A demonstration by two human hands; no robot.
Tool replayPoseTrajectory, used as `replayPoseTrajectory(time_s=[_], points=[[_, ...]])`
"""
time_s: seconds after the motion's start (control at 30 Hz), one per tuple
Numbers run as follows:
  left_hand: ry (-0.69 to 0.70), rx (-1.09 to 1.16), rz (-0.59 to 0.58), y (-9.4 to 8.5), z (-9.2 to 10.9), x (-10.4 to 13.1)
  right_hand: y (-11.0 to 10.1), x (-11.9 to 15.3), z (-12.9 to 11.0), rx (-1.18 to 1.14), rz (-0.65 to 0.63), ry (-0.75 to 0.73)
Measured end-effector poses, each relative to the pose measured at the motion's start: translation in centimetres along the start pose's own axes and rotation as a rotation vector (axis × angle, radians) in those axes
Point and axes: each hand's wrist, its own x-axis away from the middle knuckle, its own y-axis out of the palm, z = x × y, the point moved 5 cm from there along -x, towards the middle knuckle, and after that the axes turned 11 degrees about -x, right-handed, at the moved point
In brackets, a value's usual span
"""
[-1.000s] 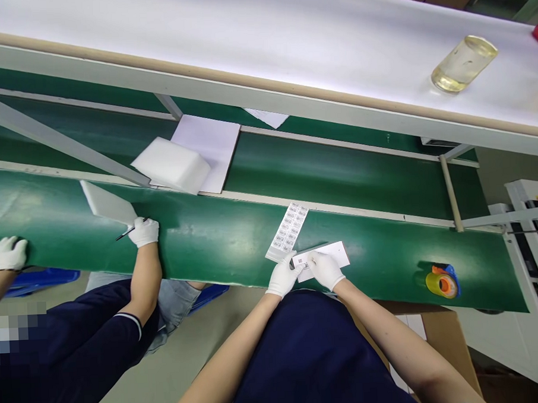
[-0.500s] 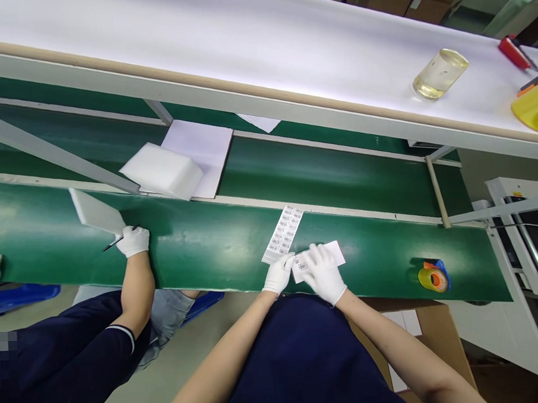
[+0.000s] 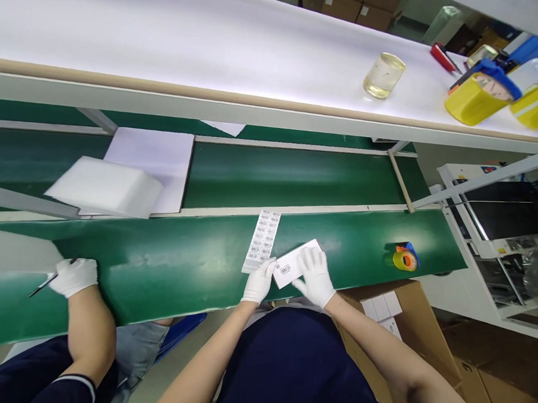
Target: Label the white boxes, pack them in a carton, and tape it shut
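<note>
A slim white box [image 3: 290, 268] with a printed barcode label lies tilted at the near edge of the green bench. My left hand [image 3: 258, 281], in a white glove, has its fingers closed at the box's left end. My gloved right hand [image 3: 317, 278] rests flat over the right end, fingers stretched and the thumb apart near the front edge. Just left of the box lies a sheet of barcode labels [image 3: 262, 237], its lower end close to my left fingers.
A tape roll in a blue dispenser [image 3: 405, 258] sits to the right. An open carton [image 3: 416, 314] with white boxes stands below the bench. At left, a co-worker's gloved hand [image 3: 76, 277] holds a pen. White foam [image 3: 105, 188] lies behind; a jar [image 3: 383, 76] stands on the shelf.
The view has turned right. My right hand has slid toward the box's right end, uncovering more of its top, and its thumb is spread. The co-worker's hand appears farther left.
</note>
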Motion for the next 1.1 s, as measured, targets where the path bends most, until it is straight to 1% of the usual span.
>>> replayPoseTrajectory(time_s=[0.07, 0.13, 0.17, 0.2, 0.23, 0.27, 0.3, 0.33, 0.4, 0.43, 0.47, 0.5, 0.57, 0.63, 0.67, 0.73, 0.77, 0.83, 0.9, 1.0, 1.07, 1.1], points=[[-0.020, -0.020, 0.009, 0.3, 0.2, 0.0, -2.2, 0.6, 4.9, 0.013, 0.125, 0.187], [-0.049, -0.025, 0.029, 0.7, 0.5, 0.3, -4.3, 1.0, 9.7, -0.061, 0.188, 0.301], [-0.063, -0.009, 0.037, 1.0, 0.7, 0.6, -5.2, 0.9, 11.5, -0.114, 0.195, 0.315], [-0.077, 0.023, 0.041, 1.4, 0.8, 0.9, -5.9, 0.5, 12.7, -0.162, 0.187, 0.294], [-0.090, 0.064, 0.044, 1.8, 1.0, 1.1, -6.5, -0.2, 13.2, -0.196, 0.164, 0.241], [-0.102, 0.103, 0.045, 2.2, 1.2, 1.4, -6.9, -1.1, 13.0, -0.211, 0.125, 0.156], [-0.113, 0.130, 0.050, 2.5, 1.3, 1.5, -7.0, -2.0, 12.0, -0.212, 0.066, 0.042], [-0.126, 0.135, 0.058, 2.8, 1.5, 1.7, -6.8, -2.9, 10.6, -0.202, -0.010, -0.092], [-0.150, 0.111, 0.082, 3.1, 1.9, 1.9, -5.7, -4.3, 7.0, -0.132, -0.163, -0.349], [-0.162, 0.098, 0.094, 3.1, 2.1, 2.0, -5.0, -4.8, 5.4, -0.073, -0.217, -0.441], [-0.181, 0.088, 0.113, 3.1, 2.4, 2.2, -4.3, -5.1, 4.1, -0.006, -0.255, -0.502], [-0.205, 0.084, 0.140, 3.0, 2.7, 2.5, -3.7, -5.3, 3.2, 0.059, -0.278, -0.532], [-0.253, 0.120, 0.216, 2.9, 3.3, 3.3, -3.2, -5.1, 2.6, 0.145, -0.280, -0.508], [-0.298, 0.212, 0.269, 3.3, 4.0, 4.3, -4.0, -3.4, 3.6, 0.143, -0.239, -0.422], [-0.316, 0.265, 0.270, 3.8, 4.3, 4.9, -4.9, -2.0, 4.6, 0.117, -0.199, -0.362], [-0.361, 0.327, 0.207, 5.8, 4.5, 5.9, -7.1, 2.5, 7.5, 0.037, -0.102, -0.196], [-0.382, 0.328, 0.157, 7.0, 4.6, 6.4, -8.3, 5.4, 9.2, -0.009, -0.055, -0.091], [-0.416, 0.296, 0.007, 10.1, 4.3, 7.2, -10.1, 12.6, 12.7, -0.107, 0.022, 0.150], [-0.437, 0.237, -0.186, 13.7, 3.8, 8.0, -11.2, 21.3, 15.9, -0.193, 0.091, 0.412], [-0.432, 0.104, -0.468, 19.6, 3.4, 9.4, -11.6, 35.7, 19.5, -0.251, 0.186, 0.765], [-0.395, 0.000, -0.609, 23.3, 3.7, 10.5, -11.4, 45.0, 21.6, -0.229, 0.251, 1.007], [-0.368, -0.048, -0.662, 24.9, 4.0, 11.1, -11.2, 49.2, 22.7, -0.202, 0.274, 1.116]])
